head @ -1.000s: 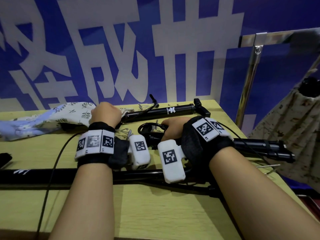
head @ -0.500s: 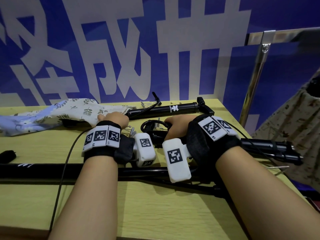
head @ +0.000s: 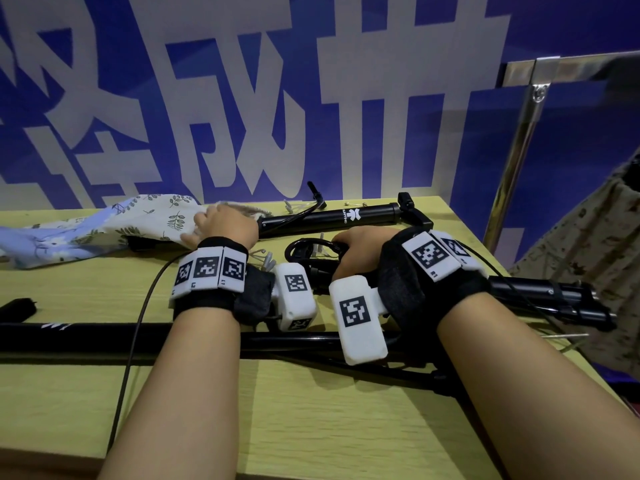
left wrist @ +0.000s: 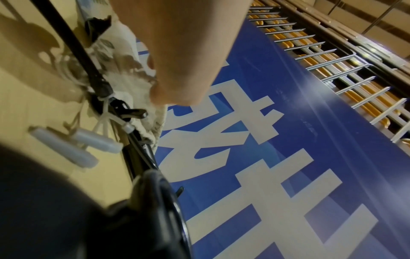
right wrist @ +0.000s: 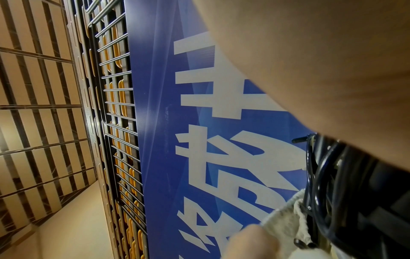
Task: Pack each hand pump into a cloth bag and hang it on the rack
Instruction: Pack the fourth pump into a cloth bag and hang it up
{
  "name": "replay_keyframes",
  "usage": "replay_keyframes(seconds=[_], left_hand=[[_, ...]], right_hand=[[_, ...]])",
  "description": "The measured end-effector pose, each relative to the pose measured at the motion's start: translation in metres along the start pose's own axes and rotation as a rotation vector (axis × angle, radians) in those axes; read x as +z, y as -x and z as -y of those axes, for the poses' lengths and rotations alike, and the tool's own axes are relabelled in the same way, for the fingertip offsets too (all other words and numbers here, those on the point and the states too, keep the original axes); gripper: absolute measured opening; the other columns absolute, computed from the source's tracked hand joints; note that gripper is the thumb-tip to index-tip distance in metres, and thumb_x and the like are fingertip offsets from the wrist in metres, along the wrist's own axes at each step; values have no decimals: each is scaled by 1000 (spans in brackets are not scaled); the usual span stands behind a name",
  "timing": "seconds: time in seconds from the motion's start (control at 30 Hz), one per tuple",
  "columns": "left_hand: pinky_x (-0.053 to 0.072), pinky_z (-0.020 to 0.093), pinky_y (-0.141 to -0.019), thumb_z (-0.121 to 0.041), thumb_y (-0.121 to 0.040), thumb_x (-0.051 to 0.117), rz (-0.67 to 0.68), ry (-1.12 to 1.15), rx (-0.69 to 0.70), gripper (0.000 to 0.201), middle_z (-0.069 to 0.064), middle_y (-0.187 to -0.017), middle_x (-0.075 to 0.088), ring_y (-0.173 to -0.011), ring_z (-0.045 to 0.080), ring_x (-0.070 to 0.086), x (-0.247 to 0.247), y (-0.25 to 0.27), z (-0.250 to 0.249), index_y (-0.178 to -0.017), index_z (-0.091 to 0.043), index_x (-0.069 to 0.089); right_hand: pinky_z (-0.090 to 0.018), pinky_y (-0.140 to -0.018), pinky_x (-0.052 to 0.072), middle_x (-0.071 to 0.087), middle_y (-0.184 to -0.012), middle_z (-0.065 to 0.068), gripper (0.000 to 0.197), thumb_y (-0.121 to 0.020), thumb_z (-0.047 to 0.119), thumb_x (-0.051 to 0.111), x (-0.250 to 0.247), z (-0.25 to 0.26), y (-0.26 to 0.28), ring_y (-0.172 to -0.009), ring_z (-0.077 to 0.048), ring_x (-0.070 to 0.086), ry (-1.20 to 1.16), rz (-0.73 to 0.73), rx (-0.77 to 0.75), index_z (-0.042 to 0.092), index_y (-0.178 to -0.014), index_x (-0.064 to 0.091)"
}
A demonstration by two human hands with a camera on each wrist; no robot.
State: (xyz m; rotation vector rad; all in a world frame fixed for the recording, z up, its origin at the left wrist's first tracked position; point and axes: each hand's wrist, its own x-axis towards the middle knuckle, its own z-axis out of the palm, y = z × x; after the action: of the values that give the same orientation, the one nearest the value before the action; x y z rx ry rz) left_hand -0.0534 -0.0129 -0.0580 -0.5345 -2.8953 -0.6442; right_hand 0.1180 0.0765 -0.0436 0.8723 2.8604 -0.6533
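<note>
A yellow wooden table (head: 311,427) stands against a blue banner (head: 571,26) with large white characters. Wire grating (right wrist: 115,98) rises above it.

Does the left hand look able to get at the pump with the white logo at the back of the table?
Probably yes. The left hand grips the leaf-print cloth bag right beside that pump's near end, and nothing lies between them; it would have to let go of the bag first.

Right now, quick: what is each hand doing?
Left hand: holds the mouth of the floral cloth bag.
Right hand: grips a black hand pump near its coiled hose.
</note>
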Motion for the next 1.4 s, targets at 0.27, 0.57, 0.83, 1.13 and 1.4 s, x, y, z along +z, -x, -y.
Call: replay_keyframes(seconds=[0.27,0.57,0.83,1.13,1.4], left_hand=[[26,46,-111,-13,-89,56,-622,419,265,39,4,-133,50,-128,23,38,-17,14,-4,-128,-16,52],[36,22,-104,4,-85,51,-692,678,531,41,7,-130,52,-121,17,47,-25,33,-13,-124,-8,56],[40,29,-104,-1,-81,61,-539,710,303,38,4,-130,45,-121,17,45,-26,30,-14,-117,-10,54],[38,35,-107,15,-86,42,55,864,402,57,7,-140,45,-129,21,44,-22,37,-26,-137,-10,45],[45,49,-100,11,-71,43,208,1085,416,84,7,-148,34,-130,28,42,-40,45,-31,-148,-17,25]], right_hand=[[-21,-54,39,58,-86,-2,43,-72,21,77,1,1,3,-81,-16,54,-108,-78,-29,5,-108,61],[-31,-75,49,63,-101,-7,52,-66,18,78,-4,-2,1,-92,-24,59,-228,-447,-5,10,-113,59],[-31,-75,40,52,-115,-6,57,-72,20,75,-10,-5,2,-97,-24,53,-195,-747,-32,11,-120,47],[-37,-80,48,45,-125,-2,69,-75,14,71,-8,-2,4,-100,-28,56,-202,-867,-77,15,-135,36],[-30,-77,45,43,-131,1,72,-77,17,73,-4,5,8,-102,-24,57,-80,-815,-198,18,-138,34]])
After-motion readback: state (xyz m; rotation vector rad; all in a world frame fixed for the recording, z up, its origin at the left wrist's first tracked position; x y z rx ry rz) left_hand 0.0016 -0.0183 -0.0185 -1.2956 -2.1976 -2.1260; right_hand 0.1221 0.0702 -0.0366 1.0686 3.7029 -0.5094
